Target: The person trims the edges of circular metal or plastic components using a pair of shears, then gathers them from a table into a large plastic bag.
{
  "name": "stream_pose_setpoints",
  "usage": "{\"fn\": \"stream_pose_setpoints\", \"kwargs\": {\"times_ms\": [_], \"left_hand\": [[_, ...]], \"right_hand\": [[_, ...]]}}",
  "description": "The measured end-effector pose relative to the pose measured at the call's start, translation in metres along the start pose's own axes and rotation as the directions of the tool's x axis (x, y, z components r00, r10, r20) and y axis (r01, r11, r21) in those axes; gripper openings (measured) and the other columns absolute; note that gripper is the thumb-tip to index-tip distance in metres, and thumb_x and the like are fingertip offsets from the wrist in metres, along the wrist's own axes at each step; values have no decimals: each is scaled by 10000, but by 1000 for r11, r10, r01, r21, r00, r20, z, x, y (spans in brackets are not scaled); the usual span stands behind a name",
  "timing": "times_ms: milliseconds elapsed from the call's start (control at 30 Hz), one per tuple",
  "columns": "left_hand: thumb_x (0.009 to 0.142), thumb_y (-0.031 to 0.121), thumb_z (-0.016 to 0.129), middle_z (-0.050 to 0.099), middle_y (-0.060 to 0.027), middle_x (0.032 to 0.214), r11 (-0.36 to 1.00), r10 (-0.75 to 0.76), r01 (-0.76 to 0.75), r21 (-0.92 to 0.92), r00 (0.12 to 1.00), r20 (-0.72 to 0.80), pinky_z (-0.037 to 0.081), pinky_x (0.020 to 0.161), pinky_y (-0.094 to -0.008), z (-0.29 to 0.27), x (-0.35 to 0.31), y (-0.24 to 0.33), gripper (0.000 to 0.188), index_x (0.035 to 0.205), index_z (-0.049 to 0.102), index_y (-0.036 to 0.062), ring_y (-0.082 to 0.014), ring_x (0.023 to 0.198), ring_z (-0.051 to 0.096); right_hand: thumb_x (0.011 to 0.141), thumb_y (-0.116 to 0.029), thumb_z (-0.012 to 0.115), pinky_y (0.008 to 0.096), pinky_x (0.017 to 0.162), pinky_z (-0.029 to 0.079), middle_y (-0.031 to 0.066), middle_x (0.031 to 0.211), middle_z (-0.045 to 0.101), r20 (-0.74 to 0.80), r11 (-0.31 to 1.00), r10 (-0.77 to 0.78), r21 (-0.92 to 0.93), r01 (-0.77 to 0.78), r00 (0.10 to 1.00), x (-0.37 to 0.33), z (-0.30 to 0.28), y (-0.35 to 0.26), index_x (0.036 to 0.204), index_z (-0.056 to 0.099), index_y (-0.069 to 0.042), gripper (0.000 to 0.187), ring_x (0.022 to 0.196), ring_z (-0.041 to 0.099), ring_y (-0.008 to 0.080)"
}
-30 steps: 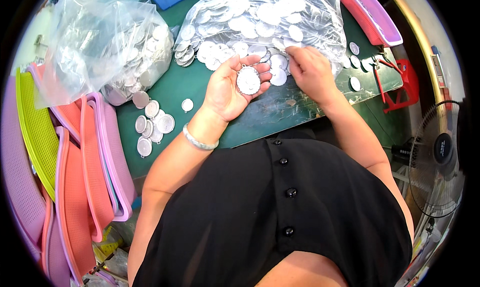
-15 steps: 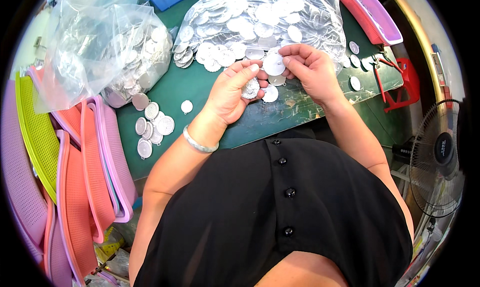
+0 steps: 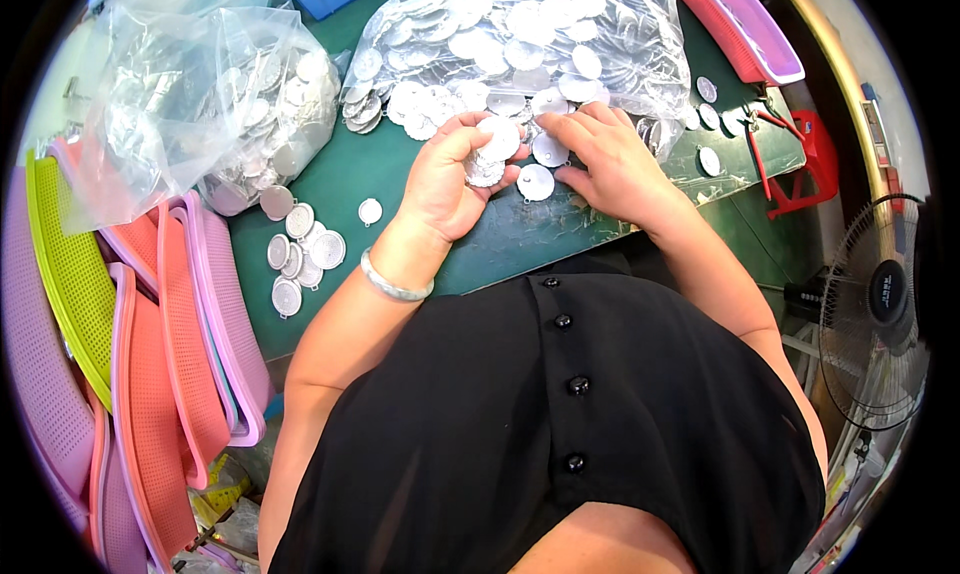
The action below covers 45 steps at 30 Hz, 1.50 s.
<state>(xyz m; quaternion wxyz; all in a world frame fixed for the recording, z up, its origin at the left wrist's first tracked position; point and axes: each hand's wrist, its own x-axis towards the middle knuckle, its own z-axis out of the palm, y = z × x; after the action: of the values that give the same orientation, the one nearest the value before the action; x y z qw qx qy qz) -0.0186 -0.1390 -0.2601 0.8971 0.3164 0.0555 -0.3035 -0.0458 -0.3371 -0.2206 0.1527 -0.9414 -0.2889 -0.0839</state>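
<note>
My left hand (image 3: 437,182), with a bangle on its wrist, is closed around several round silver metal discs (image 3: 498,137) that have small loops at their rims. To its right, my right hand (image 3: 617,166) is palm down over the table, thumb and fingers apart. A loose silver disc (image 3: 550,150) lies between its fingertips; I cannot tell whether they touch it. Another looped disc (image 3: 535,183) rests on the green table just in front. Beyond both hands, a large clear plastic bag (image 3: 520,44) full of such discs spills some out at its mouth.
A second bag of discs (image 3: 265,114) stands at left, near a loose disc pile (image 3: 300,249). Plastic baskets (image 3: 150,374) crowd the left edge. Red-handled pliers (image 3: 757,159) and a few discs (image 3: 709,161) lie at right, near a red stool (image 3: 815,169) and a fan (image 3: 885,304).
The disc that my right fingers were holding up is now on the stack in my left hand. My right hand has let go, lowered and spread over the discs on the table.
</note>
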Motion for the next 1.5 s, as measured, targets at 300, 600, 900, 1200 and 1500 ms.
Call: {"fn": "stream_pose_setpoints", "kwargs": {"times_ms": [300,600,900,1200,1500], "left_hand": [[818,86,556,580,-134,956,999,16,-13,33,998,-68,508,610,-300,5,-3,-1,216,1016,470,67,-235,828,597],[825,100,561,570,-107,950,997,19,-15,76,999,-51,489,597,-296,4,-2,-3,236,1040,466,75,-228,795,597],[849,127,536,603,-106,932,1000,0,1,28,998,-61,512,579,-275,14,-7,-2,231,1066,484,71,-205,762,621],[783,37,603,598,-76,923,966,39,-37,255,999,-1,495,583,-247,7,-4,-10,292,1067,540,59,-160,762,589],[776,39,535,552,-117,1025,988,93,-96,-123,995,-36,503,768,-392,3,-3,3,289,1064,516,47,-257,919,563]], "right_hand": [[707,-51,598,336,677,426,68,760,591,-141,993,65,111,-49,988,-2,10,12,998,557,-34,294,755,554,237],[836,-48,502,205,574,443,28,737,580,257,271,477,867,-419,840,6,-1,4,1042,542,36,226,631,563,77],[856,-57,490,208,588,464,58,806,586,365,39,390,911,-411,846,5,-4,8,1081,515,43,248,673,585,100],[854,-43,474,220,612,481,79,825,589,423,-48,343,900,-434,839,8,-8,-1,1086,499,47,250,682,582,113],[670,-35,650,362,725,457,140,924,571,149,901,83,411,-138,985,-6,5,-12,1124,477,-29,486,840,562,298]]}}
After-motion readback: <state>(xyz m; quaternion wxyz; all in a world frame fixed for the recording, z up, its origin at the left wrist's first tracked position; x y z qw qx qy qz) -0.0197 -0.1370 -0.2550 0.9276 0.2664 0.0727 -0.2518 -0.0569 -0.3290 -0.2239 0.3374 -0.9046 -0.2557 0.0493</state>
